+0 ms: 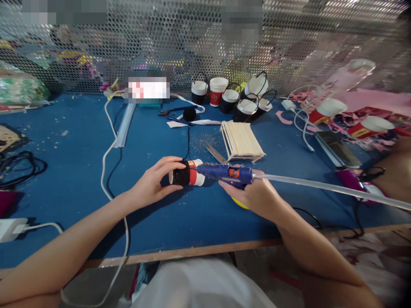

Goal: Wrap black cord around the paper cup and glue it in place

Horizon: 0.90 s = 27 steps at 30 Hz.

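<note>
Red-and-white paper cup (195,175) on its side, low over blue tabletop (167,226) (contact with it, cannot tell). Left part wrapped in thin black cord (181,176) trailing back to round black ball (189,114); red band shows, white end faces right. Left hand (157,179) grips wrapped part, thumb opposite fingers. Right hand's (263,199) fingers close round blue plastic glue gun (218,172), nozzle at cup.

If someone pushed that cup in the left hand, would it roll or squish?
The cup might roll once the left hand lets go, since it is round and turned on its side. Its wall looks like thin paper, so it is probably light and could dent. The black cord running from it to the black ball might tug it.
</note>
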Each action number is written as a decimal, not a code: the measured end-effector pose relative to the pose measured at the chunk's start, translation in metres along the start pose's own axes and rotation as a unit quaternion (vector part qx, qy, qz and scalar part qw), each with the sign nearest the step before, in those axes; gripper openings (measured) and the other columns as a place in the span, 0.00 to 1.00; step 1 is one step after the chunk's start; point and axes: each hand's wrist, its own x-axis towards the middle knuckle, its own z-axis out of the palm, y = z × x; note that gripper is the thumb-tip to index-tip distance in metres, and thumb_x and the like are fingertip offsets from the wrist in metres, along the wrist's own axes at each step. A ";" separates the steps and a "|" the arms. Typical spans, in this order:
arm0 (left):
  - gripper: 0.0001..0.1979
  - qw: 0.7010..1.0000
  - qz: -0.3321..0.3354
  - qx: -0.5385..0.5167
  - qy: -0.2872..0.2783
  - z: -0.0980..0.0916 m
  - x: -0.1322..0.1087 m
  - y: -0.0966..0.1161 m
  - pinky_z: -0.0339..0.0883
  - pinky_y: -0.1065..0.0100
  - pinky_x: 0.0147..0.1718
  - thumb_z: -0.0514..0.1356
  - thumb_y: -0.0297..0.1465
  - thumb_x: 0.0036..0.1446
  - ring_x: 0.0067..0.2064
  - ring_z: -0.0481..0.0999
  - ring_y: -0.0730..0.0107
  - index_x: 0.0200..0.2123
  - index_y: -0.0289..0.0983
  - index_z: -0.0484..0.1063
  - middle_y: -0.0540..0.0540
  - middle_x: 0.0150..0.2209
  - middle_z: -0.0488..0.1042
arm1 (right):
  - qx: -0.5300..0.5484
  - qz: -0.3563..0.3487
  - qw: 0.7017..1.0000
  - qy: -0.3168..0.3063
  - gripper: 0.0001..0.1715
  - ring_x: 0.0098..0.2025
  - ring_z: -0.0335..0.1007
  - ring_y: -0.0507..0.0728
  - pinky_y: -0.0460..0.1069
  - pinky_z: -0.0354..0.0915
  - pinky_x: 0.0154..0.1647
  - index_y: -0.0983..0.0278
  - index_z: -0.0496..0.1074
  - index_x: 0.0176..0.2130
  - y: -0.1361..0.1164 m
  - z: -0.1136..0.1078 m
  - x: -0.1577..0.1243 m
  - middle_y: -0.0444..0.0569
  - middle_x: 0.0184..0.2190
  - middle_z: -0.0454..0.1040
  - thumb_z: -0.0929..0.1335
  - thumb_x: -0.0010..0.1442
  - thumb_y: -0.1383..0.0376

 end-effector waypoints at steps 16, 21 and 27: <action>0.25 0.992 -0.062 -0.108 0.005 0.003 -0.002 -0.002 0.70 0.62 0.45 0.63 0.33 0.51 0.50 0.69 0.62 0.52 0.38 0.61 0.39 0.51 0.64 | -0.052 -0.026 0.998 -0.016 0.11 0.27 0.68 0.56 0.52 0.64 0.29 0.60 0.74 0.31 0.004 0.002 -0.003 0.50 0.24 0.72 0.63 0.55 0.60; 0.23 0.998 -0.033 -0.062 -0.005 0.001 -0.003 -0.001 0.66 0.57 0.50 0.61 0.33 0.53 0.55 0.65 0.58 0.51 0.38 0.62 0.37 0.54 0.63 | -0.092 -0.043 0.994 -0.033 0.11 0.27 0.66 0.58 0.51 0.63 0.28 0.59 0.76 0.31 0.009 0.000 0.001 0.48 0.15 0.64 0.64 0.53 0.60; 0.19 1.000 0.009 -0.004 -0.010 0.001 -0.003 0.002 0.63 0.56 0.53 0.60 0.32 0.55 0.56 0.64 0.60 0.50 0.38 0.62 0.37 0.54 0.63 | -0.034 0.021 0.999 0.005 0.11 0.25 0.64 0.56 0.52 0.64 0.29 0.60 0.73 0.29 0.002 0.003 0.003 0.49 0.19 0.67 0.65 0.53 0.57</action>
